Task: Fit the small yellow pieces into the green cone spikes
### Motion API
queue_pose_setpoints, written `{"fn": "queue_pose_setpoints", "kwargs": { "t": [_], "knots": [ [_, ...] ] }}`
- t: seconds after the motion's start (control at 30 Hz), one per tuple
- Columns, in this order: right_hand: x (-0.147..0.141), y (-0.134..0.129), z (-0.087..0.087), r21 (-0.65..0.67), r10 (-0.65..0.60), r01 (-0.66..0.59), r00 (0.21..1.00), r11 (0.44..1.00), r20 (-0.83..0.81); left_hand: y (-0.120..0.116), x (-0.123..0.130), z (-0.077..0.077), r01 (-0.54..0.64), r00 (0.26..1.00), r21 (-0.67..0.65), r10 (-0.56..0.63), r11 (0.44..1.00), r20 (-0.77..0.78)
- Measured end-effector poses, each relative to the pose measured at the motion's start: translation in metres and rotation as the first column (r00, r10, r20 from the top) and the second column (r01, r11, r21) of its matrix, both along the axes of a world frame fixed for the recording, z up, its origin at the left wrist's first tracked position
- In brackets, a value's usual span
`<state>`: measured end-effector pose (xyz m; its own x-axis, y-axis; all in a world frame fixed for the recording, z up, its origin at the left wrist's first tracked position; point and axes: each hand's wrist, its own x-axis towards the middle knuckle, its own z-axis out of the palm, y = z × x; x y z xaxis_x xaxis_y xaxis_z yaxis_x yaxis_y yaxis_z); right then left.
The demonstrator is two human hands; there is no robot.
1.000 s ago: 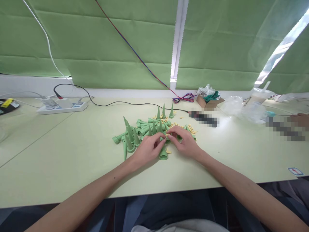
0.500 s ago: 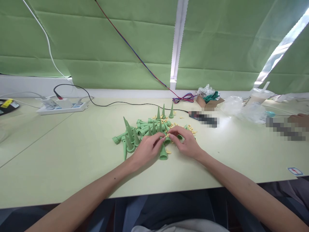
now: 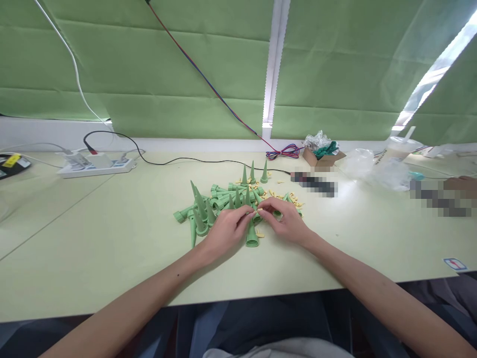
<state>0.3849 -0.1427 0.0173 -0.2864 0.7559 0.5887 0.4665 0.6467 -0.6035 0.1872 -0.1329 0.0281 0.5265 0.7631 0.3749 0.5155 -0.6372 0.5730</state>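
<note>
My left hand [image 3: 228, 229] and my right hand [image 3: 287, 222] meet fingertip to fingertip over the front of a heap of green plastic cones [image 3: 223, 199]. Both pinch a small yellow plastic piece [image 3: 257, 211], mostly covered by the fingers. Just below the fingertips a hollow green cone [image 3: 252, 239] lies with its open wide end towards me. Beside it on the table is another yellow piece [image 3: 260, 234]. More small yellow pieces [image 3: 296, 200] lie scattered behind and around my right hand. Several cones stand upright on their bases; others lie on their sides.
A white power strip [image 3: 97, 167] sits at the back left, its black cable running along the table [image 3: 112, 238]. Bundled red and blue wire [image 3: 285, 151], a small cardboard box [image 3: 323, 158] and a cup [image 3: 400, 148] with plastic bags stand behind. Another person's hand [image 3: 464, 185] is at far right.
My right hand has shifted very slightly left, its fingertips closer to my left hand's at the yellow piece. The cones look unmoved.
</note>
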Motion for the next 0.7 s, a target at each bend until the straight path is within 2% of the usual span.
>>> {"fn": "queue_pose_setpoints", "kwargs": {
  "t": [0.2,0.43,0.7],
  "knots": [
    [-0.001,0.000,0.001,0.008,-0.018,0.018,1.000,1.000,-0.024,0.001,0.000,0.001,-0.014,1.000,0.009,0.014,1.000,-0.011],
    [0.002,0.000,0.004,0.013,-0.183,0.188,0.968,0.982,-0.169,-0.002,0.000,0.010,-0.066,0.997,-0.002,0.065,0.998,-0.038],
    [-0.001,-0.001,0.003,-0.020,-0.154,0.153,0.977,0.988,-0.149,-0.003,0.001,0.004,-0.001,0.983,-0.120,-0.022,0.993,-0.185]
  ]
}}
